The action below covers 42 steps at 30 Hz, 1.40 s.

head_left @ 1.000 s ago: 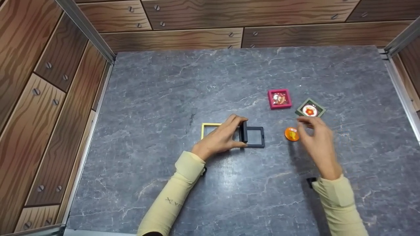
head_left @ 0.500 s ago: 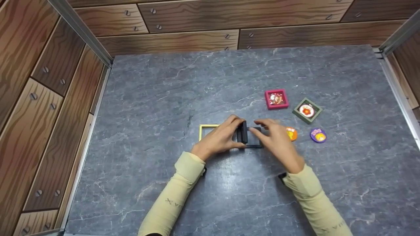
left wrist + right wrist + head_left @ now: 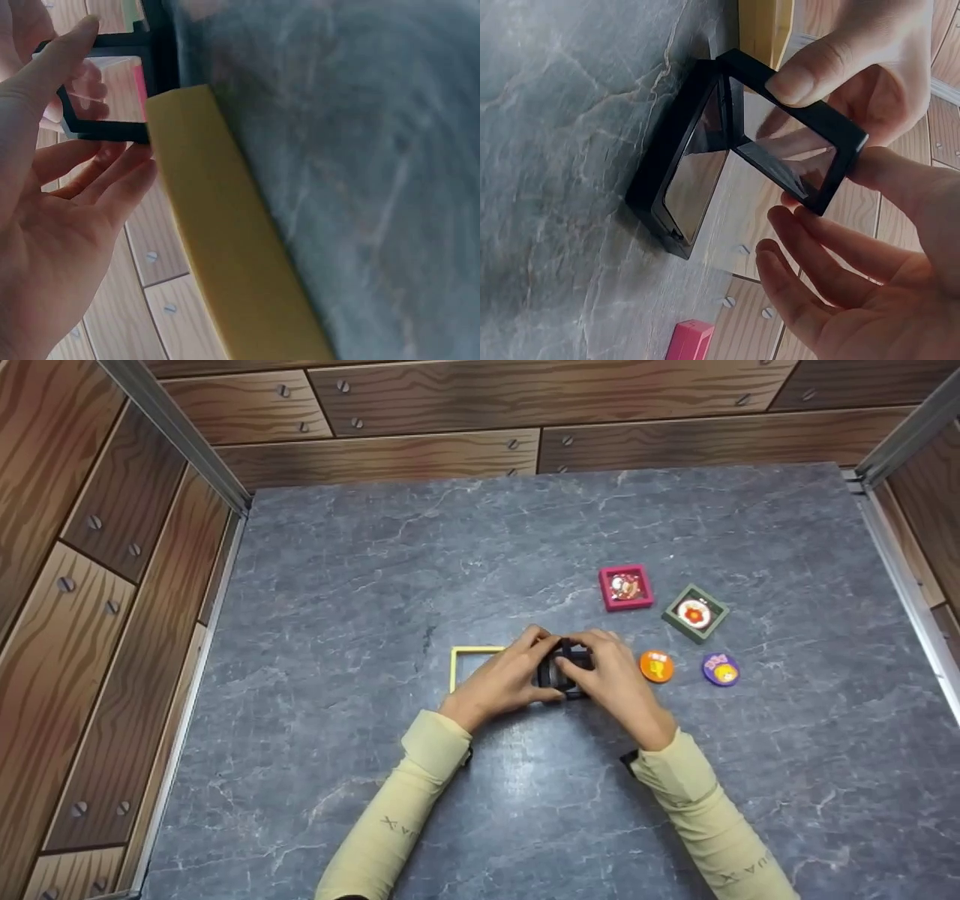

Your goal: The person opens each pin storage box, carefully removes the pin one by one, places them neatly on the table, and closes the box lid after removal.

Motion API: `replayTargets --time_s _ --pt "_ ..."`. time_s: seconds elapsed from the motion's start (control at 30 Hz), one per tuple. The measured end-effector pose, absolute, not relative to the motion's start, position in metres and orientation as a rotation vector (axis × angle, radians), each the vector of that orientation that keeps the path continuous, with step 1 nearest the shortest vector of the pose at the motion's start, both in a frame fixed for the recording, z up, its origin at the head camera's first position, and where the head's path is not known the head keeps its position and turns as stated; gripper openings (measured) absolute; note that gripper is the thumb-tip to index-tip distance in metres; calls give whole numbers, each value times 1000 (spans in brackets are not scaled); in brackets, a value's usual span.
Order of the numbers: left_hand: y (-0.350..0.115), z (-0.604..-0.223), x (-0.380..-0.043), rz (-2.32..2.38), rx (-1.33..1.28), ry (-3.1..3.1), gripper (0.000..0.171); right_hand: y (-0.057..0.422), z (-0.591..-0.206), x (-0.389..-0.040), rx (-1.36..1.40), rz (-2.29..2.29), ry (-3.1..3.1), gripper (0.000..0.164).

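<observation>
A black hinged display frame with clear film windows stands unfolded, one half down on the table and the other raised. My left hand grips the raised half, its thumb along one side and its fingers on the other. At that half's free edge is my right hand, thumb on one corner and fingertips by the other, pinching the edge. No item shows between the films in the right wrist view. A yellow frame lies beside the left hand, partly hidden by it.
Right of the hands lie an orange round badge and a purple one. Farther back sit a pink frame and a green frame, each with a round badge inside. Wood-patterned walls edge the grey table.
My right hand has moved left from beside the orange badge to the black display frame, uncovering the purple badge. The left hand keeps its hold on the raised half.
</observation>
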<state>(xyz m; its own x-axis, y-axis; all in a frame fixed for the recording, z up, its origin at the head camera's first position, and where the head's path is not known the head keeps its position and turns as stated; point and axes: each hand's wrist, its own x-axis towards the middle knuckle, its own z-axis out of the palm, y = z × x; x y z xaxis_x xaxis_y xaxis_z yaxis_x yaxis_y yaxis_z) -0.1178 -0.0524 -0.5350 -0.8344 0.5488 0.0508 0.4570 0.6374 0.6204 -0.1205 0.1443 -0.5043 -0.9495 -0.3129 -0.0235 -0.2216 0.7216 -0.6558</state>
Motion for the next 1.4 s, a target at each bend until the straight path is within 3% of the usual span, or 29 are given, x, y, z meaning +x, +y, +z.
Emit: replayTargets --time_s 0.6,0.87,1.13,1.4 --pt "-33 -534 -117 673 884 2822 82 163 -518 -122 -366 -966 2822 39" --pt "-22 -537 -118 540 948 2894 69 169 -529 -119 -338 -898 2873 39" --pt "-20 -537 -118 477 969 2910 70 168 -530 -116 -331 -833 2911 39" --pt "-18 -537 -117 503 939 2911 70 169 -534 -118 -344 -880 2909 22"
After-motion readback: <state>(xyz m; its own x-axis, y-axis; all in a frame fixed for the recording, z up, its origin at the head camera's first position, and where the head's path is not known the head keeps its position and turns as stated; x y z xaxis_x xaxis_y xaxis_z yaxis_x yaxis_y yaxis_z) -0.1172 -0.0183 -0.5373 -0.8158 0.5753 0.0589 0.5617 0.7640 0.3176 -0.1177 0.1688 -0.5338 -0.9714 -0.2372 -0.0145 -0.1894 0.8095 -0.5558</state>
